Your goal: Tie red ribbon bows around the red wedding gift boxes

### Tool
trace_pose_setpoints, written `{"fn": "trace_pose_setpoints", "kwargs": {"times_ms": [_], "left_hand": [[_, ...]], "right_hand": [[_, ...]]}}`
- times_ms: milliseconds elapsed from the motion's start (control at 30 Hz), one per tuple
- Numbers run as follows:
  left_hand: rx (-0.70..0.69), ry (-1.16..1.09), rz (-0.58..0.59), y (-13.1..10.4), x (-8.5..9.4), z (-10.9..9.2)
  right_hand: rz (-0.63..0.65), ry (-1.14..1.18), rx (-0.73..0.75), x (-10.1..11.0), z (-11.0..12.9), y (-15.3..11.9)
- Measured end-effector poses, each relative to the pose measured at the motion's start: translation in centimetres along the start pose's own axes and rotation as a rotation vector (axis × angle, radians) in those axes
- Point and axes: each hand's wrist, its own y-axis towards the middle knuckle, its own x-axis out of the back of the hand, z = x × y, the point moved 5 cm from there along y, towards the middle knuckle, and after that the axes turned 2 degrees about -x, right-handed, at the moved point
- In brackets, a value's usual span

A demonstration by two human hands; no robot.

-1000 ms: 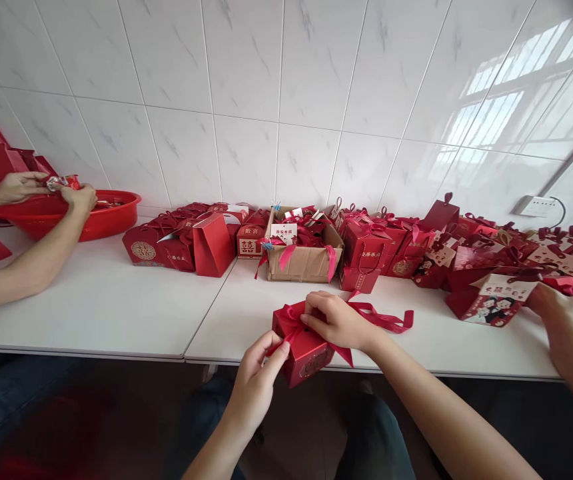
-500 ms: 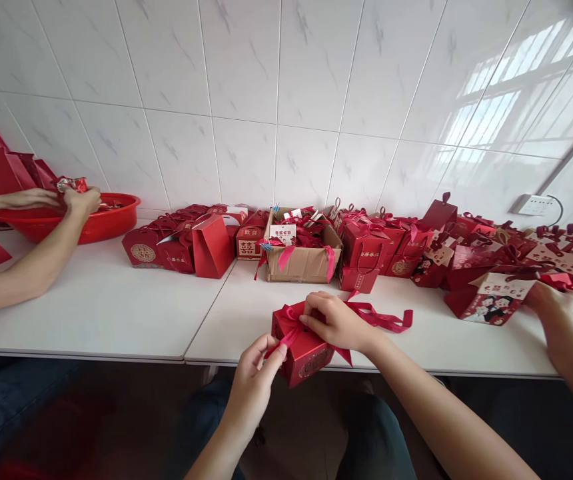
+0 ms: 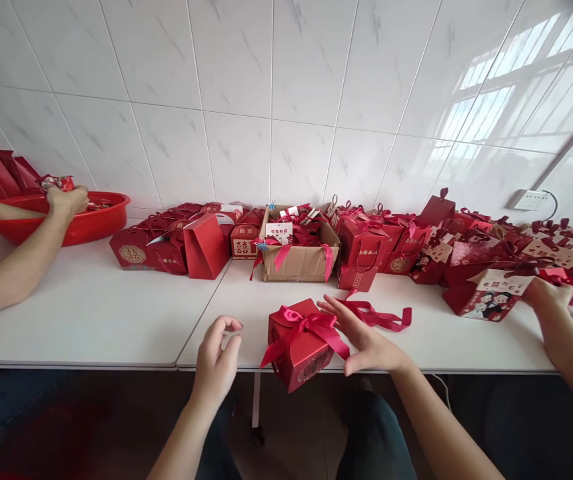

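A red gift box [image 3: 291, 367] stands at the table's front edge, its near corner jutting past it. Across its top lies a pink-red ribbon bow [image 3: 304, 323] with two tails hanging down. To the left of the box, my left hand [image 3: 219, 357] hovers apart from it, fingers loosely curled and thumb separate, holding nothing. My right hand [image 3: 366, 340] is beside the box's right side with fingers spread; whether a fingertip touches the bow or box I cannot tell. Behind that hand a loose length of ribbon [image 3: 384, 317] lies on the white table [image 3: 131, 320].
A cardboard box [image 3: 301, 263] of ribbons and tags stands by the tiled wall, with red gift boxes [image 3: 206, 247] on both sides. At left a co-worker's hands work over a red basin [image 3: 79, 230]. Another person's hand [image 3: 549, 293] at right holds a printed box [image 3: 491, 297].
Both my hands have let go of the ribbon and moved apart, left hand leftward, right hand rightward. The bow now shows fully on the box. My view has shifted slightly.
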Motion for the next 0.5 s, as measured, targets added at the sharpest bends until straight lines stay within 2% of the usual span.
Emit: {"fn": "trace_pose_setpoints", "kwargs": {"times_ms": [100,167,267,333,400,500], "left_hand": [[-0.113,0.373,0.017,1.6,-0.9,0.7],[-0.143,0.569,0.065,1.9,-1.8,0.8],[-0.143,0.717,0.104,1.7,-2.4,0.7],[-0.128,0.771,0.116,1.7,-2.4,0.8],[-0.13,0.804,0.124,1.7,-2.4,0.9],[-0.138,0.826,0.131,1.9,-2.6,1.3]], "right_hand": [[-0.079,-0.077,-0.059,-1.3,-0.5,-0.1],[-0.084,-0.028,-0.093,-2.2,-0.5,0.2],[0.002,0.138,-0.157,-3.4,-0.6,0.6],[-0.011,0.183,-0.144,-3.7,-0.4,0.8],[-0.101,0.156,-0.084,-3.4,-0.2,0.7],[-0.319,0.044,-0.026,-2.2,-0.3,-0.6]]}}
